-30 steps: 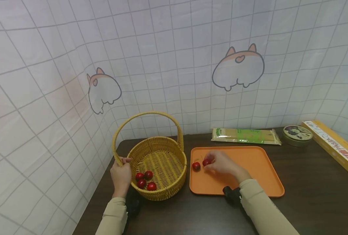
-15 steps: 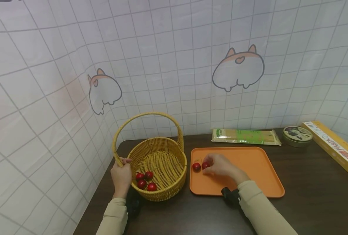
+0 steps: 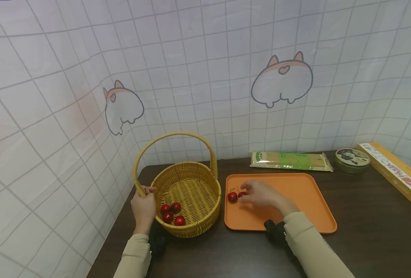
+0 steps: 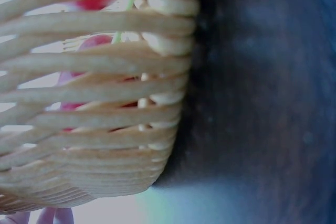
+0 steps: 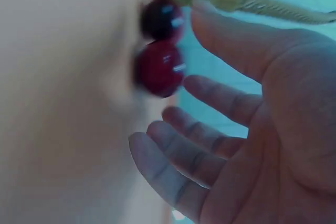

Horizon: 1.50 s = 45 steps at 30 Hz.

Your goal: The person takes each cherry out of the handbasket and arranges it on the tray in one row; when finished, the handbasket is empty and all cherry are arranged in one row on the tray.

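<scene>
My left hand (image 3: 144, 194) grips the rim of a yellow wicker basket (image 3: 197, 227) at the foot of its handle. Three red cherries (image 3: 172, 213) lie inside, showing red through the weave of the basket (image 4: 100, 150) in the left wrist view. Two more cherries lie side by side on an orange tray (image 3: 295, 202): one (image 3: 232, 197) free at the left, the other (image 3: 241, 194) right by my right hand (image 3: 246, 193). The right wrist view shows that hand (image 5: 178, 108) with loose, spread fingers (image 5: 220, 98) beside both cherries (image 5: 160, 69), not clasping either.
On the dark table behind the tray lie a green-labelled pasta packet (image 3: 290, 161), a round tin (image 3: 352, 158) and a long yellow box (image 3: 396, 174). A tiled cloth with cartoon figures walls off the back and left, close to the basket.
My right hand has shifted a little left on the tray, and the cherry at its fingertips now lies next to the other one. Left hand and basket have stayed still.
</scene>
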### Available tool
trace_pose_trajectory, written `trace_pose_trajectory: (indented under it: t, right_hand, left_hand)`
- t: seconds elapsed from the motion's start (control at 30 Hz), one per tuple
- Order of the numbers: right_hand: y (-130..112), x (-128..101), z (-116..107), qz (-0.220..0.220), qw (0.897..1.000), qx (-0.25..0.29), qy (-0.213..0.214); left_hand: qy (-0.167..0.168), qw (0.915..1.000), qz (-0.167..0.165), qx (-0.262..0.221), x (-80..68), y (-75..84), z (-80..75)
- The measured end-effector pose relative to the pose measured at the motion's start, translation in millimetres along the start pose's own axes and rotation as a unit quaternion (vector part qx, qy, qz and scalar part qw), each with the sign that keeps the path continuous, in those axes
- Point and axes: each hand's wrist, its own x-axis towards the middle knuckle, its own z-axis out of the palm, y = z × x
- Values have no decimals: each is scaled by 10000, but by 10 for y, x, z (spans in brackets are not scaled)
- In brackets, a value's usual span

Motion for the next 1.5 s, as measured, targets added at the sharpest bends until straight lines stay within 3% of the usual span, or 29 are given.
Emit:
trace_pose_trajectory:
  t: [0.23, 0.63, 0.93, 1.03, 1.17, 1.27, 1.37, 1.5]
  right_hand:
    - [-385, -103, -142, -571, 9973, -349, 291]
    - [-722, -74, 116, -1325, 9831, 1158, 512]
    - [-918, -31, 425, -1960, 9730, 1005, 691]
    - [-1000, 25, 555, -2021, 9754, 600, 651]
    - [-1134, 113, 682, -2056, 9773, -499, 143]
    - [-1231, 183, 737, -2005, 9738, -967, -468]
    - [-1300, 263, 788, -1887, 9738, -906, -889]
    - [-1346, 356, 857, -1771, 9745, -791, -1131]
  left_hand:
    - [8, 10000, 25, -44, 7, -3, 10]
    - [13, 10000, -59, -51, -1, -27, 2]
    - [5, 10000, -83, -55, 8, -33, 9]
    - [-22, 9999, -72, -89, 7, -26, 15]
    - [10, 10000, -54, -72, 2, -18, 11]
    - [16, 10000, -8, -40, -2, -18, 6]
    - [4, 10000, 38, -4, -2, -14, 8]
    - [25, 10000, 65, 16, -2, -10, 20]
